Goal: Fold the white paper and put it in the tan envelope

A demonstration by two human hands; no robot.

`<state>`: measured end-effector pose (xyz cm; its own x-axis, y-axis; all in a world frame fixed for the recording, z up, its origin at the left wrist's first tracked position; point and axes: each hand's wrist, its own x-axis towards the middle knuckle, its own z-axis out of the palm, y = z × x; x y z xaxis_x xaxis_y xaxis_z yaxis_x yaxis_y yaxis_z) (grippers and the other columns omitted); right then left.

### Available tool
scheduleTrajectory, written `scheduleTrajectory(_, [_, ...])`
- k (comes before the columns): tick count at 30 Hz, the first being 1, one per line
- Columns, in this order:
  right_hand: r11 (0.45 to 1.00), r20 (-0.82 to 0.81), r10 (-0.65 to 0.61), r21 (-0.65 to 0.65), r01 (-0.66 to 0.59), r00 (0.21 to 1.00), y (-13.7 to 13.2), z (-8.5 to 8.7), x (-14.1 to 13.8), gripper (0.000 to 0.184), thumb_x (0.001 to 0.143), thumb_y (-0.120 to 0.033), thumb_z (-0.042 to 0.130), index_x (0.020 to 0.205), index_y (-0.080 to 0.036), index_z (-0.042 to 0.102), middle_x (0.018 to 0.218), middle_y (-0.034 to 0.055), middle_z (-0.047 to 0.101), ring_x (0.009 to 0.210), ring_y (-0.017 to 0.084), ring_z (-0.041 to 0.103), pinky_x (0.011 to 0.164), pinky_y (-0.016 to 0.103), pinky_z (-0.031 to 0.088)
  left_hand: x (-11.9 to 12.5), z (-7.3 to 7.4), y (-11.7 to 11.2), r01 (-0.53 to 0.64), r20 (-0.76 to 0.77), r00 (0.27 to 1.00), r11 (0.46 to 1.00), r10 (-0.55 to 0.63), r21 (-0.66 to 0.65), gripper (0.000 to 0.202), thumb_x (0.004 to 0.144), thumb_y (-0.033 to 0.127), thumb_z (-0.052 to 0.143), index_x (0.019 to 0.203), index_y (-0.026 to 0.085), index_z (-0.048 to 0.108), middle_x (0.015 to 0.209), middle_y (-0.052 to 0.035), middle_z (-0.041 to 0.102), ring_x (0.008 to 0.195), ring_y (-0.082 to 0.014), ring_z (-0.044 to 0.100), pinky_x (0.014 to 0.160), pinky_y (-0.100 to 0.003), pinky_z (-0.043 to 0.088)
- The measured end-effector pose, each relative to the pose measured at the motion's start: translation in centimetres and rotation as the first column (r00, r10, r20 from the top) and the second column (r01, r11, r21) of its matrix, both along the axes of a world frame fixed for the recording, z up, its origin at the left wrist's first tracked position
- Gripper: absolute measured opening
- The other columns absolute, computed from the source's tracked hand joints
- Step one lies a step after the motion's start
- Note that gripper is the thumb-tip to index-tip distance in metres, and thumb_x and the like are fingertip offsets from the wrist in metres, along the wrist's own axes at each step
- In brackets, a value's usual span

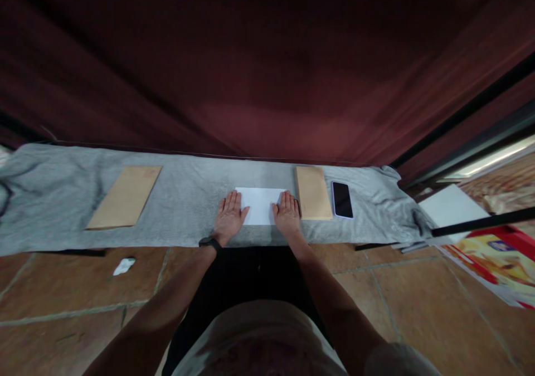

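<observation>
A white sheet of paper (261, 206) lies flat on the grey cloth in front of me. My left hand (228, 217) rests palm down over its left edge, fingers stretched out and a dark band on the wrist. Over the right edge lies my right hand (287, 214), also flat with fingers extended. Just right of that hand is a stack of brown envelopes (314, 195). Farther left, apart from both hands, another brown envelope (125, 198) lies at a slant. What is under my palms is hidden.
Grey cloth (188, 198) covers the long narrow surface. A phone (343, 200) lies right of the brown stack. Behind hangs a dark red curtain (259, 108). A red and yellow box (497, 259) stands at the right, and a crumpled white scrap (124, 265) lies on the tiled floor.
</observation>
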<state>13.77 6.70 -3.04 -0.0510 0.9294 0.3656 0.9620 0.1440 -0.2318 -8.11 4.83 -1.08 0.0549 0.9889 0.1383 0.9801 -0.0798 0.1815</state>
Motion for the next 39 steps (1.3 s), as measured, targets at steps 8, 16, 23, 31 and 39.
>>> scheduleTrajectory(8, [0.995,-0.005,0.024,-0.093,-0.024,1.0,-1.7,1.6,0.5,0.059,0.106,-0.033,0.039,0.155,0.0,0.037,0.161,0.0242,0.037,0.149,0.032,0.038,0.12,0.05,0.033,0.8,1.1,-1.3,-0.004,0.018,1.0,1.0,0.004,0.01,0.07,0.105,0.048,0.026,0.158,0.002,0.032,0.164,-0.0202,0.032,0.156,-0.0314,0.023,0.126,-0.053,0.018])
scheduleTrajectory(16, [0.938,-0.014,0.313,-0.153,-0.311,0.95,-5.3,2.4,-0.8,0.05,0.108,-0.029,0.034,0.154,-0.015,0.045,0.162,0.0106,0.04,0.149,0.026,0.038,0.124,0.047,0.026,4.9,1.7,-4.9,0.306,0.011,0.952,0.952,-0.306,-0.013,0.059,0.106,0.04,0.026,0.157,0.011,0.038,0.164,-0.0119,0.035,0.155,-0.0236,0.025,0.128,-0.045,0.018])
scheduleTrajectory(23, [0.967,-0.004,0.238,-0.093,-0.238,0.971,-6.6,1.7,0.7,0.056,0.107,-0.039,0.04,0.155,-0.01,0.042,0.161,0.0176,0.04,0.147,0.029,0.041,0.122,0.05,0.028,4.0,1.6,-5.5,0.319,-0.014,0.948,0.948,-0.319,-0.001,0.062,0.105,0.046,0.034,0.157,0.012,0.039,0.165,-0.014,0.033,0.155,-0.0264,0.025,0.128,-0.047,0.019])
scheduleTrajectory(31, [0.981,0.035,0.18,-0.078,-0.177,0.983,-8.6,1.1,2.8,0.063,0.107,-0.041,0.039,0.156,-0.002,0.036,0.16,0.0218,0.04,0.148,0.032,0.04,0.123,0.049,0.028,2.6,1.2,-6.8,0.317,-0.001,0.948,0.948,-0.317,0.021,0.069,0.104,0.05,0.036,0.159,0.008,0.033,0.165,-0.018,0.032,0.155,-0.0277,0.025,0.127,-0.047,0.023])
scheduleTrajectory(39, [0.967,0.001,0.234,-0.103,-0.232,0.972,-6.9,2.6,2.2,0.055,0.107,-0.036,0.036,0.155,-0.01,0.041,0.163,0.0147,0.037,0.15,0.028,0.036,0.122,0.047,0.03,2.5,1.5,-5.6,0.271,0.054,0.961,0.963,-0.271,0.017,0.065,0.106,0.046,0.028,0.157,0.007,0.035,0.163,-0.0173,0.035,0.154,-0.026,0.028,0.126,-0.045,0.026])
